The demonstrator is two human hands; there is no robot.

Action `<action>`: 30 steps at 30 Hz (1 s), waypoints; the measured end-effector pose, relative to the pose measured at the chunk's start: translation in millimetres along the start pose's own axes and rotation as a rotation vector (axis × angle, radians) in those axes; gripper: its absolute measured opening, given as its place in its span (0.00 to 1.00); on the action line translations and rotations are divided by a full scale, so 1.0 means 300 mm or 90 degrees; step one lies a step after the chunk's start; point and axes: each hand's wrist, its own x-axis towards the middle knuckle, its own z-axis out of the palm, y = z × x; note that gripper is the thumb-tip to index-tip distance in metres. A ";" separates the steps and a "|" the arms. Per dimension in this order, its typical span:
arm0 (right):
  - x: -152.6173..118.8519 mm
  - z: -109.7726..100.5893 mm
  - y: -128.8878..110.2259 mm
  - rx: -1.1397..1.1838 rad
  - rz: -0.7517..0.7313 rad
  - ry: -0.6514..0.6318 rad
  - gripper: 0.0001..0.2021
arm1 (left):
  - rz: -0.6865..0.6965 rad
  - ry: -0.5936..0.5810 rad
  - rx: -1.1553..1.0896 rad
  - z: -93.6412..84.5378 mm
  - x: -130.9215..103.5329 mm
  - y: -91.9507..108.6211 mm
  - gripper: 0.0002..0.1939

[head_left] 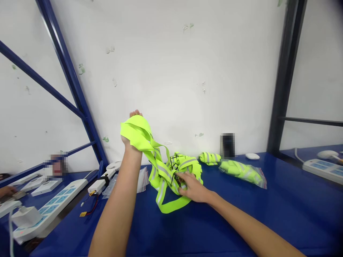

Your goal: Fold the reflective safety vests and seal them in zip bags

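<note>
My left hand [136,113] is raised in front of the wall with loops of a neon-yellow reflective strap [163,171] draped over it. The strap hides most of that hand, but the fingertips showing above it look curled. From there the strap hangs down, its grey reflective stripes visible, into a tangled pile [189,164] with black buckles. Low over the blue table, my right hand [194,187] has its fingers closed on the strap beside a black buckle. One loop of strap lies on the table below the right hand.
A rolled yellow strap [209,158] and a bagged one [242,172] lie right of the pile. Clear plastic bags [143,180] lie behind my left forearm. At left are a power strip [55,205], a white device with wires [97,186] and another person's hand [6,191]. Blue posts [77,89] flank the wall.
</note>
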 end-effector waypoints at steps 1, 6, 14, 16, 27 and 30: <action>0.005 -0.002 0.005 0.037 0.014 0.015 0.22 | 0.015 -0.004 0.020 0.003 -0.001 0.029 0.20; 0.046 -0.045 0.033 0.345 0.043 0.171 0.15 | -0.033 -0.076 0.061 0.042 -0.031 0.112 0.17; 0.122 -0.239 -0.004 0.450 0.030 0.328 0.16 | -0.334 -0.345 0.741 -0.048 -0.183 0.051 0.25; 0.150 -0.290 -0.034 0.416 0.017 0.332 0.15 | -0.341 -0.400 0.874 -0.086 -0.201 0.064 0.28; 0.248 -0.545 -0.327 0.084 -0.032 0.209 0.11 | -0.361 -0.409 0.686 0.019 -0.247 0.162 0.53; 0.282 -0.553 -0.418 -0.006 -0.039 0.221 0.11 | -0.289 -0.198 0.469 0.043 -0.315 0.017 0.59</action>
